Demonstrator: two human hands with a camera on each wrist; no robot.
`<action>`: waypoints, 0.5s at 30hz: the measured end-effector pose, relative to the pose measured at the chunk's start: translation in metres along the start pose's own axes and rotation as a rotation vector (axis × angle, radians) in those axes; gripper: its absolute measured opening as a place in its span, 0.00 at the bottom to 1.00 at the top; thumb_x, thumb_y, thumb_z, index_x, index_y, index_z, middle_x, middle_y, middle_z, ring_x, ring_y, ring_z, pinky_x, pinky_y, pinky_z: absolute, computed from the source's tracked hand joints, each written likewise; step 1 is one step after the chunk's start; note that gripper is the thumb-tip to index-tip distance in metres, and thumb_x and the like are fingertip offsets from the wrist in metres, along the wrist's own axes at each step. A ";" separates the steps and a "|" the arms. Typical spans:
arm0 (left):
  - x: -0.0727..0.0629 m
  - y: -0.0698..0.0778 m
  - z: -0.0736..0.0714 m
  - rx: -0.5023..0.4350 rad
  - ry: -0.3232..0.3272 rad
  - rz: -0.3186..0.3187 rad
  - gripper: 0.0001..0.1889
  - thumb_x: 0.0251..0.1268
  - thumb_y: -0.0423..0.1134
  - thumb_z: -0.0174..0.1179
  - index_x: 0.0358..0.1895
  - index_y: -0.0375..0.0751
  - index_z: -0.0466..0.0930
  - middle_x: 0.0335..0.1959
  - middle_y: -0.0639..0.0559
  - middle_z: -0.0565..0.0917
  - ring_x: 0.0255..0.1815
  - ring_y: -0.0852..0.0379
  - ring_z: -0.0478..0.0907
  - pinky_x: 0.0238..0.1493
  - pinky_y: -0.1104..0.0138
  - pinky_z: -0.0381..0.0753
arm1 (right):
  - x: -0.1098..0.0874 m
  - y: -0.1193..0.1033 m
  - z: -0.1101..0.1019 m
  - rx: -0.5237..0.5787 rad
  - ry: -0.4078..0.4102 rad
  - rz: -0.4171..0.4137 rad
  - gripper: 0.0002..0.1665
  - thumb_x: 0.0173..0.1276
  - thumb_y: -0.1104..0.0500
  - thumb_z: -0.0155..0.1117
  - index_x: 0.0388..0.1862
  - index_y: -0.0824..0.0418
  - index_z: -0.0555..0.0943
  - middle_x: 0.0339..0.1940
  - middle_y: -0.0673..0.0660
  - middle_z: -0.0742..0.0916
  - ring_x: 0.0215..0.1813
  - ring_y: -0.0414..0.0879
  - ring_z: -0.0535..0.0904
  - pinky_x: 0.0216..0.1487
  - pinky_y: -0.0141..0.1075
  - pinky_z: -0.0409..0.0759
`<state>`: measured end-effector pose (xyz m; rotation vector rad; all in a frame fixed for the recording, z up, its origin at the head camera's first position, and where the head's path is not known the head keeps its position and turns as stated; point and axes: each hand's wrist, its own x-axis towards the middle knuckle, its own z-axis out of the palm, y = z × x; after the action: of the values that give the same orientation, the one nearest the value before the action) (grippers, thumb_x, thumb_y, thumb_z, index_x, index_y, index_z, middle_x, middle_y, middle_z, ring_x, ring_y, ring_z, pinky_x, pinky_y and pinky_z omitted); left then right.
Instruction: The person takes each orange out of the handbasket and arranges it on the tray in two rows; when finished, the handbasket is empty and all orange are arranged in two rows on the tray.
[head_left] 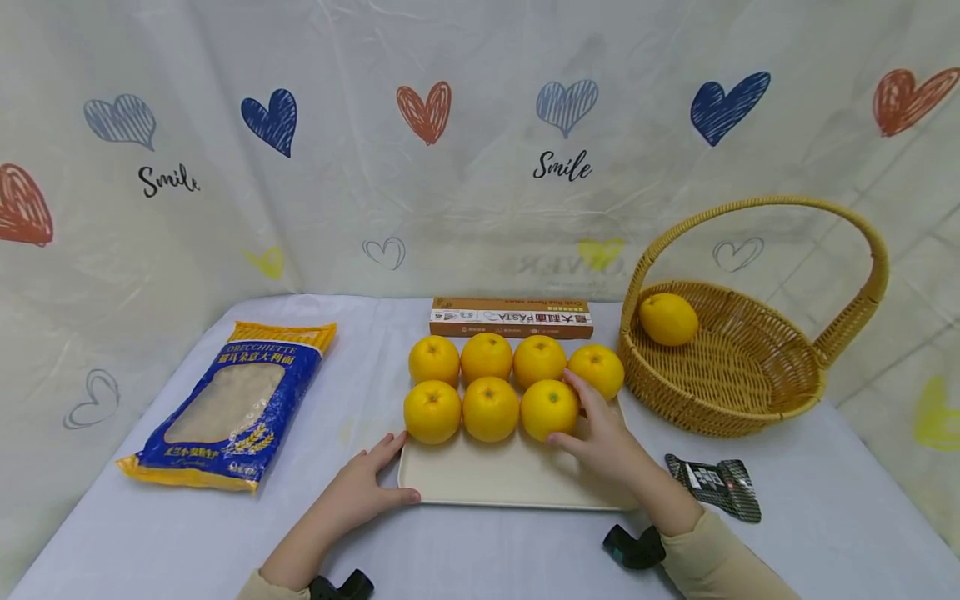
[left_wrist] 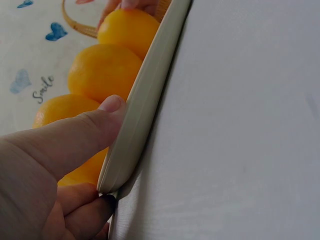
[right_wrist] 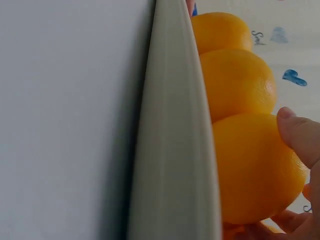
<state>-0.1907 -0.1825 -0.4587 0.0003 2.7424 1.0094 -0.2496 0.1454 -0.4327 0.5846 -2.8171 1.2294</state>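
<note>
Several oranges stand in two rows on a cream rectangular tray [head_left: 517, 487]. My right hand [head_left: 611, 442] holds the front row's rightmost orange [head_left: 550, 410], thumb at its near side and fingers round its right. That orange [right_wrist: 257, 170] sits behind the tray wall in the right wrist view. At the tray's front left corner, my left hand [head_left: 360, 492] grips the edge, thumb on the front rim and fingers along the left side. The left wrist view shows this thumb [left_wrist: 95, 125] against the tray's outer wall [left_wrist: 145, 107]. Behind the right fingers lies another orange [head_left: 597, 371].
A wicker basket [head_left: 720, 417] with a tall handle stands at the right, one orange [head_left: 668, 319] inside. A pasta box [head_left: 512, 318] lies behind the tray. The blue and yellow orecchiette bag [head_left: 225, 404] is at the left. Near my right forearm lies a small black packet [head_left: 716, 486].
</note>
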 end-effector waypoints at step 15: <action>-0.001 0.001 -0.002 0.006 -0.011 0.006 0.49 0.38 0.62 0.67 0.69 0.54 0.57 0.69 0.42 0.59 0.67 0.29 0.51 0.64 0.38 0.52 | 0.007 0.027 -0.108 -0.157 0.277 -0.005 0.39 0.65 0.55 0.56 0.68 0.70 0.54 0.66 0.74 0.61 0.63 0.69 0.59 0.57 0.64 0.61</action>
<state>-0.1897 -0.1825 -0.4563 0.0155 2.7371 0.9992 -0.2797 0.2365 -0.3762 0.3801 -2.6439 0.9885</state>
